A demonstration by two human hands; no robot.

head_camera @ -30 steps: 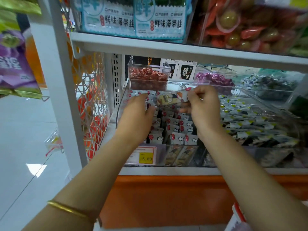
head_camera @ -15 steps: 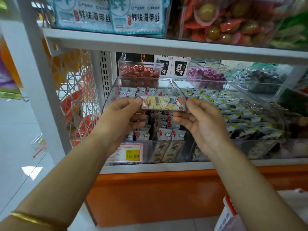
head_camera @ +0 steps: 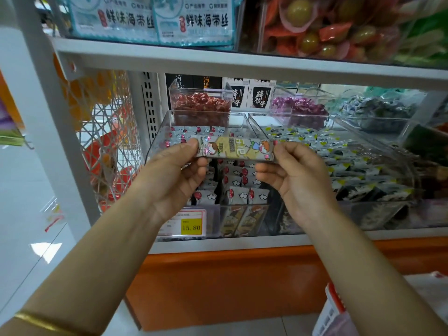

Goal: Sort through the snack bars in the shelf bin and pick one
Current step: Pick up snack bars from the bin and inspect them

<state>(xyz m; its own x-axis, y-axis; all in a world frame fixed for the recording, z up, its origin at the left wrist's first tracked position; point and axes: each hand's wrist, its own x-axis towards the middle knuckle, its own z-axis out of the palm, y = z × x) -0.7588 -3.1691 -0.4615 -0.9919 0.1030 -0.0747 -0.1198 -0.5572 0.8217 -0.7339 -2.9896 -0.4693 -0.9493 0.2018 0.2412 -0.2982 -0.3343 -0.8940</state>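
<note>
The snack bar (head_camera: pixel 236 149) is held level in the air just above the clear shelf bin (head_camera: pixel 158 138), stretched between both hands. Its wrapper is pale with a yellow middle patch and cartoon figures at each end. The left hand (head_camera: pixel 174 175) pinches the left end between thumb and forefinger, with the other fingers curled loosely beneath. The right hand (head_camera: pixel 298 175) pinches the right end in the same way, palm turned toward the camera.

Below the bar, the bin holds more bars (head_camera: pixel 232 187) standing in rows, their white wrappers marked with red spots and small clouds. A price tag (head_camera: pixel 191 223) with a yellow patch reading 15.80 sits on the bin's front wall, near the left wrist.

Just to the right is another clear bin of black, white and yellow packets (head_camera: pixel 351 166). Behind stand smaller tubs of red sweets (head_camera: pixel 201 105) and purple sweets (head_camera: pixel 298 107). A white shelf (head_camera: pixel 242 64) runs overhead, carrying blue-edged packets (head_camera: pixel 155 20). A gold bangle (head_camera: pixel 43 322) circles the left wrist. The shelf unit's base (head_camera: pixel 230 287) is orange.
</note>
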